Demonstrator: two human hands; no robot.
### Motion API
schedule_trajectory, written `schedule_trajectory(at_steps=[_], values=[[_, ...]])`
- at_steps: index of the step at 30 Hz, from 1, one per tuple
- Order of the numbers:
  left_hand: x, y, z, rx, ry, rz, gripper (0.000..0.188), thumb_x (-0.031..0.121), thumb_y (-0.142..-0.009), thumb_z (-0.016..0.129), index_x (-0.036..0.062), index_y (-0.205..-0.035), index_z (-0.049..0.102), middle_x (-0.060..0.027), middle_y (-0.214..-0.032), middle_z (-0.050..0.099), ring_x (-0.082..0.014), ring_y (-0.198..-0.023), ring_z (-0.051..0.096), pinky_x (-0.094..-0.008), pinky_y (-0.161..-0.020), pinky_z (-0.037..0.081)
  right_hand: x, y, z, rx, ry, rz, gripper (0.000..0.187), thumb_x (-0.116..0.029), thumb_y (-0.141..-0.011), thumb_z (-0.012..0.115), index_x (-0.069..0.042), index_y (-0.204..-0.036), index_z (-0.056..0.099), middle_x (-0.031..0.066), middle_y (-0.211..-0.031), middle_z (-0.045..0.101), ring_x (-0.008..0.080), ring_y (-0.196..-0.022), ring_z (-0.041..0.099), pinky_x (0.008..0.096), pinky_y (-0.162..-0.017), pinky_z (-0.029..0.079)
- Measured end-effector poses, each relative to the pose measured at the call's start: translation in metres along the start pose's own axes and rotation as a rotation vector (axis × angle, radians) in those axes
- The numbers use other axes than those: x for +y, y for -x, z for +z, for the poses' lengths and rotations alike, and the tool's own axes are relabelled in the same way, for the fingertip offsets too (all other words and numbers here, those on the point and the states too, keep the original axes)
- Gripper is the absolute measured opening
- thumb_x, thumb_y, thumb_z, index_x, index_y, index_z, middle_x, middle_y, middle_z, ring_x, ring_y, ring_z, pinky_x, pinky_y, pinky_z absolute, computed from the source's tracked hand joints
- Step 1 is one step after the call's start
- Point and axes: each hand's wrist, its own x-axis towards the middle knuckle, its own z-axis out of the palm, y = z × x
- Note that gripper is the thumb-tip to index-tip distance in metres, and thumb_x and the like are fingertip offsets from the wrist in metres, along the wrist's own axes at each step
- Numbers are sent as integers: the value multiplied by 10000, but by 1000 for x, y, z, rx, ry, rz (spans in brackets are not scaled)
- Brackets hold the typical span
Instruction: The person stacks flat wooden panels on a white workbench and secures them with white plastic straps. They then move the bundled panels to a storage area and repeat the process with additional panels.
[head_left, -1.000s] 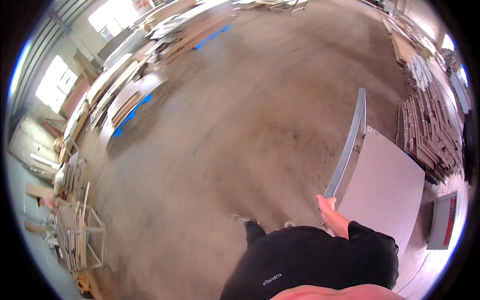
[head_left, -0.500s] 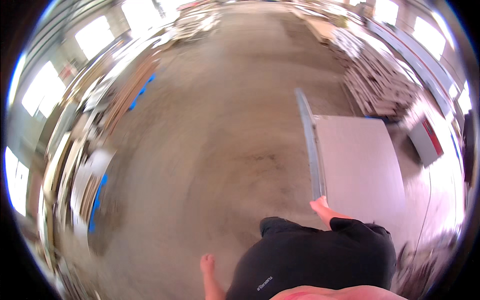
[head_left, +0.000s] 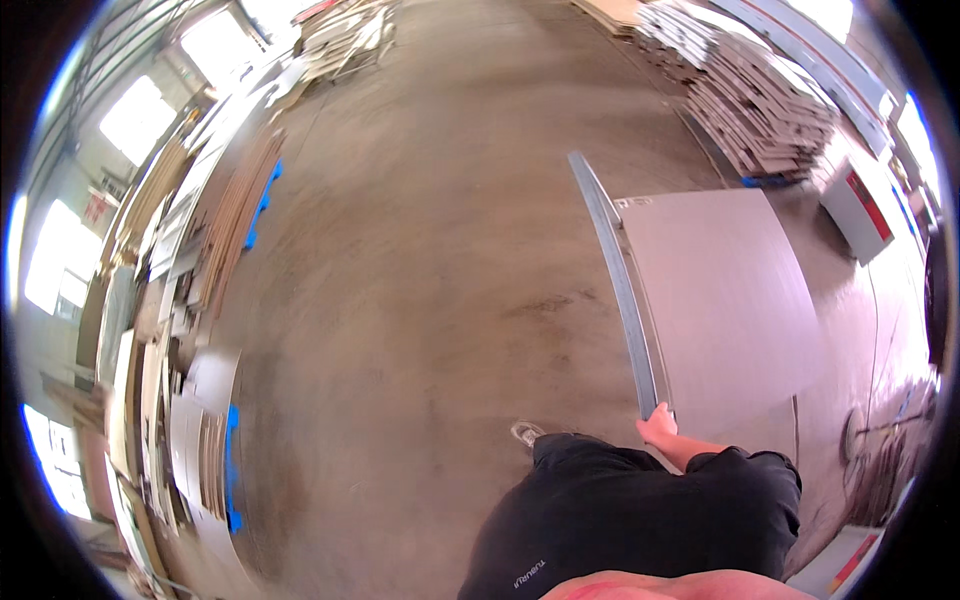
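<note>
My right hand [head_left: 657,424] is closed around the near end of a long, narrow grey metal bar [head_left: 617,270]. The bar stretches away from me, slightly to the left at its far tip. Close along its right side is a large flat pale panel [head_left: 730,290] with small marks at its far left corner. Whether the bar and the panel touch cannot be made out. My left hand is out of view.
Stacked boards on blue supports [head_left: 265,205] line the left side. At the right stand a stack of pale boards [head_left: 760,105] and a white box with a red stripe [head_left: 855,215]. Concrete floor [head_left: 430,250] runs between. My shoe [head_left: 525,432] shows ahead of my body.
My left hand has gone out of view at the lower edge. The view has turned, and the bar's far tip appears higher and farther left. My right hand still grips the bar.
</note>
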Motion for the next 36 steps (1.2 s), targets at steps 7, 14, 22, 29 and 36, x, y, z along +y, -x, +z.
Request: schedule_trajectory(at_steps=[7,14,22,29,36], values=[[-83,17,-76,-138,-256,-124,349,375,-976,619,135,-1215,704,-123,-1147,722,-349,-1059,681,-490,-923,565,-81,36,70,-62,182,-72,855,-434,-775,810,58,-1361,428,311,-1199,692,481,-1158,675,537,-991,541],[-115,17,-142,104,865,-509,421,345,-937,626,73,-1239,736,-152,-1109,776,-318,-1055,735,-447,-923,562,-211,94,102,-73,186,-172,829,-436,-773,813,83,-1316,463,312,-1187,696,468,-1134,680,534,-973,541],[-172,25,-233,106,631,-548,448,408,-941,604,96,-1229,745,-150,-1081,780,-301,-1042,743,-425,-945,568,-404,167,153,-84,140,-345,804,-439,-771,817,111,-1266,502,312,-1173,700,453,-1106,686,530,-954,541],[-207,42,-298,322,664,-659,417,428,-952,591,115,-1183,743,-144,-1130,770,-318,-1065,731,-443,-919,579,-566,225,239,-190,151,-470,786,-441,-769,821,135,-1222,536,312,-1160,704,441,-1081,691,527,-936,541],[-250,24,-332,343,1019,-879,404,393,-937,593,127,-1196,751,-132,-1114,774,-310,-1014,738,-434,-888,581,-719,290,347,-238,163,-540,772,-443,-767,825,160,-1177,571,312,-1148,708,428,-1056,697,524,-919,541]])
